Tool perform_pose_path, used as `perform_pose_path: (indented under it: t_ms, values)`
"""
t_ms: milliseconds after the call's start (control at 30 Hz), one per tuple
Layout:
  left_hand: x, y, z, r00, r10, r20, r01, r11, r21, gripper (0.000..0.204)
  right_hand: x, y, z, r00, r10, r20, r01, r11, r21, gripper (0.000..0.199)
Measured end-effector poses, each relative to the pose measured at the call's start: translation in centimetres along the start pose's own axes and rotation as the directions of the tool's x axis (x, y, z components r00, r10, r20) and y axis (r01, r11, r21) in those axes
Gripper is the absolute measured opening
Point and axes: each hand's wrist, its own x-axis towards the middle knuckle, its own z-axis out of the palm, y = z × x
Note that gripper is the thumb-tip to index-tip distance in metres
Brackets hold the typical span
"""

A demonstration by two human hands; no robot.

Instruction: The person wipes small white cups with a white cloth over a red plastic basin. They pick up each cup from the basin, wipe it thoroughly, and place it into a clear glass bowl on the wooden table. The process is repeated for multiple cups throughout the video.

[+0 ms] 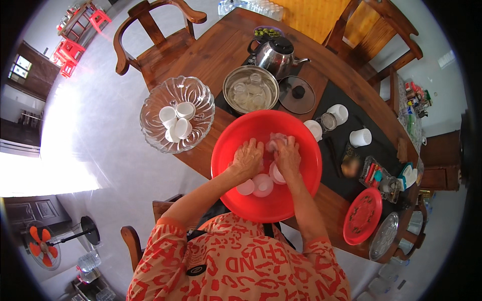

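Observation:
Both my hands reach down into a large red plastic basin (307, 193) at the table's near edge. My left hand (247, 159) has its fingers curled downward on the basin's left side; what lies under them is hidden. My right hand (288, 156) is bent around the side of a pale, crumpled-looking, see-through thing (275, 142), whose kind I cannot make out. Below the hands several small white cups and dishes lie in the basin, among them a round dish (262, 185) and a small cup (245, 187).
Left of the basin stands a scalloped glass bowl (198, 95) with several white cups (185, 110). Behind are a metal pot (250, 89) of small glasses, a steel kettle (274, 56) and a glass lid (297, 94). White teaware (360, 137) and a red tray (362, 216) lie right.

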Motion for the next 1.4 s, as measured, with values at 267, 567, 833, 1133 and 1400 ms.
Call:
perform_pose_path:
  t_ms: [267,567,833,1133,1400]
  values:
    - [0.5,-0.4,2.1,0.998,-0.061,-0.022,0.062,0.996,0.067,0.043,-0.6,1.7,1.6,0.994,-0.084,-0.066,0.081,0.996,-0.045,0.029]
    - [1.3,-2.0,-0.9,0.895,-0.35,0.278,0.397,0.337,-0.854,0.04,0.1,3.3,1.4,0.97,0.159,-0.183,-0.016,0.795,0.607,0.028]
    - [-1.2,-0.5,-2.3,0.956,0.032,0.293,0.244,-0.64,-0.728,0.039,-2.4,-6.2,-5.0,0.882,-0.015,-0.471,0.355,0.68,0.642,0.04]
    - [-2.9,1.7,-3.3,0.98,-0.155,0.122,0.014,-0.56,-0.828,0.02,-0.8,-7.7,-5.3,0.873,-0.071,-0.483,0.322,0.827,0.46,0.034]
    - [-3.4,2.2,-5.0,0.981,-0.14,0.137,0.018,-0.632,-0.775,0.01,0.4,-4.4,-5.7,0.971,0.227,-0.073,-0.017,0.369,0.929,0.021]
